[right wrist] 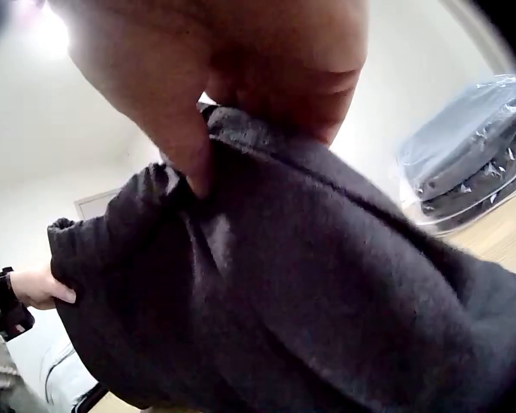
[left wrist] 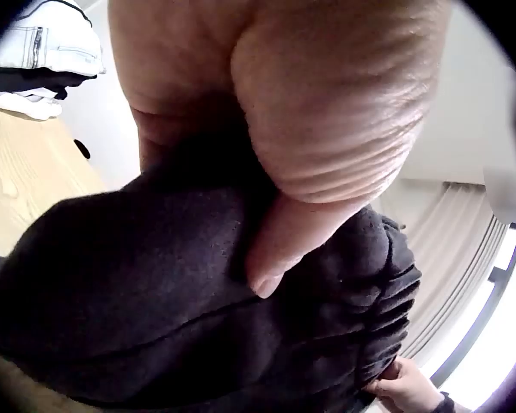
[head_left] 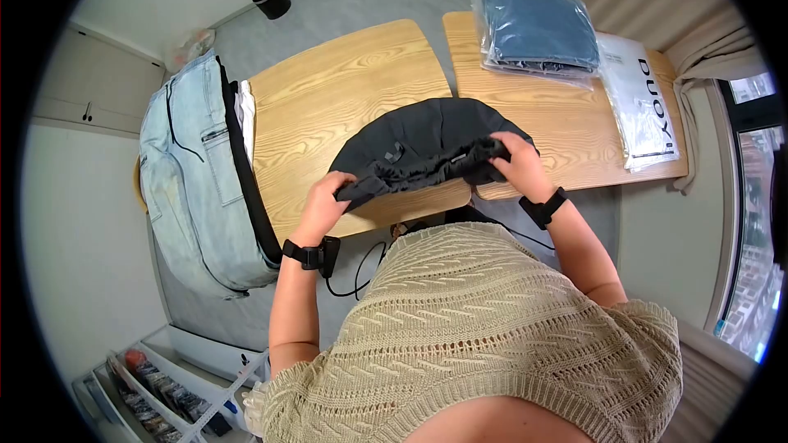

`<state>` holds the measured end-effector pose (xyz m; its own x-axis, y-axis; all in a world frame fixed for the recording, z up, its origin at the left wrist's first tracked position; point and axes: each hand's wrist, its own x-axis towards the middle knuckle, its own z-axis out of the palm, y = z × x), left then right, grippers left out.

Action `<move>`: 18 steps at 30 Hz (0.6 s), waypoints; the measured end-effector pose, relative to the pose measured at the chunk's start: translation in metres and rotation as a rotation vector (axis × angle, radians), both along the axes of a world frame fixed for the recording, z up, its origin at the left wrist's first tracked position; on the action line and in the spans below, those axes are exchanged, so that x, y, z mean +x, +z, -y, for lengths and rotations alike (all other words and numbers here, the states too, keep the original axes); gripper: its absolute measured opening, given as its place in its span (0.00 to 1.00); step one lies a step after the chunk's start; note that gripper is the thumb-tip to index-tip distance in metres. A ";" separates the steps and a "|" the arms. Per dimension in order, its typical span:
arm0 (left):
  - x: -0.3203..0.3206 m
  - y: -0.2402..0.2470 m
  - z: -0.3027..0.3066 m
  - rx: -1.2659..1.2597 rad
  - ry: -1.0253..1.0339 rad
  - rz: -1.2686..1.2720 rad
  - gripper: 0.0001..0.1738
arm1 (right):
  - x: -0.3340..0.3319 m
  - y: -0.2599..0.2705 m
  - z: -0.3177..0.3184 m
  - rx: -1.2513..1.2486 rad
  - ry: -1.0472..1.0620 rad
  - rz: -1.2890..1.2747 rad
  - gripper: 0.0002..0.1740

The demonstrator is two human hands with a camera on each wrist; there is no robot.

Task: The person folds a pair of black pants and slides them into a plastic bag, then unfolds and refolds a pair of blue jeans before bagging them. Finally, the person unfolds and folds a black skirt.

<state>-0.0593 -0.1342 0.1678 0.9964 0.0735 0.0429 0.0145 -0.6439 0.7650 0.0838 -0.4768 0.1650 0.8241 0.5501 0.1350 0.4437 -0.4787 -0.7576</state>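
Note:
A pair of black pants (head_left: 443,127) with a gathered elastic waistband is held up by both hands over the near edge of the wooden tables. My left hand (head_left: 322,207) pinches one end of the waistband; in the left wrist view its thumb (left wrist: 284,245) presses on the dark cloth (left wrist: 155,275). At the opposite end, my right hand (head_left: 525,168) grips the band, its thumb against the fabric (right wrist: 275,258) in the right wrist view. Below the band the cloth fans out onto the tabletop, and a small grey tag or loop (head_left: 396,152) shows near its middle.
Light blue denim clothes (head_left: 193,180) are piled at the left. On the right-hand table (head_left: 558,131) lie folded clothes in clear plastic (head_left: 538,29) and a white printed bag (head_left: 636,102). A black bin (head_left: 272,2) stands by the wall; a storage box (head_left: 164,402) sits lower left.

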 end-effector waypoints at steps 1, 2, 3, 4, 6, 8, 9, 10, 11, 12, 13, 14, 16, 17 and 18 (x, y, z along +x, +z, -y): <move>0.002 0.002 -0.003 0.001 -0.002 0.001 0.17 | 0.000 0.005 -0.003 0.052 -0.098 0.020 0.20; 0.005 0.010 -0.005 -0.041 0.057 0.002 0.16 | 0.000 0.009 -0.006 0.063 -0.130 0.082 0.22; 0.007 0.020 -0.006 -0.082 0.114 0.006 0.15 | -0.001 0.018 -0.011 0.067 -0.133 0.086 0.22; 0.008 0.033 -0.006 -0.045 0.145 0.061 0.13 | -0.001 0.029 -0.015 0.128 -0.174 0.148 0.23; 0.010 0.069 -0.008 -0.030 0.128 0.052 0.14 | 0.002 0.046 -0.021 0.230 -0.224 0.276 0.25; 0.005 0.101 -0.009 0.074 0.148 0.037 0.17 | -0.001 0.068 -0.022 0.235 -0.234 0.369 0.27; 0.000 0.108 -0.014 0.133 0.130 0.138 0.18 | -0.002 0.077 -0.022 0.233 -0.241 0.453 0.28; -0.006 0.118 -0.018 0.142 0.122 0.156 0.18 | 0.000 0.081 -0.020 0.261 -0.205 0.561 0.31; -0.013 0.129 -0.020 0.149 0.116 0.171 0.19 | -0.003 0.090 -0.016 0.267 -0.203 0.561 0.31; -0.021 0.138 -0.022 0.156 0.114 0.187 0.19 | -0.006 0.100 -0.012 0.291 -0.151 0.550 0.30; -0.028 0.146 -0.026 0.162 0.114 0.202 0.20 | -0.007 0.110 -0.008 0.314 -0.098 0.538 0.29; -0.036 0.156 -0.034 0.160 0.120 0.064 0.22 | -0.006 0.118 -0.003 0.285 -0.086 0.535 0.24; -0.036 0.168 -0.038 0.206 0.146 0.066 0.22 | -0.001 0.137 -0.010 0.226 -0.045 0.512 0.22; -0.036 0.170 -0.040 0.252 0.166 0.065 0.23 | 0.002 0.142 -0.015 0.165 -0.010 0.486 0.21; -0.028 0.168 -0.047 0.306 0.179 0.065 0.23 | 0.012 0.138 -0.027 0.207 -0.020 0.424 0.18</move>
